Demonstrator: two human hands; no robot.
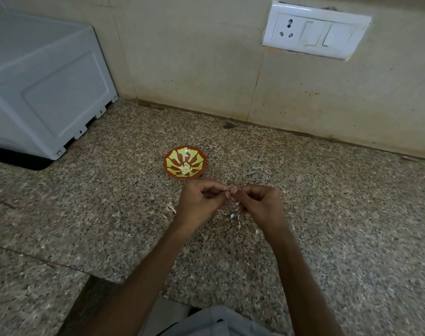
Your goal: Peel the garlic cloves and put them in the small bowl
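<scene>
Red-and-yellow bowl (pixel 194 155), just far of our hands, holds a few pale peeled cloves (pixel 186 169), so we judge the task partly done. Our left hand (pixel 198 202) and right hand (pixel 261 206) both pinch one small clove (pixel 231 192) above the table (pixel 109 202). Papery skins (pixel 170 209) lie beneath. We see no unpeeled cloves waiting.
</scene>
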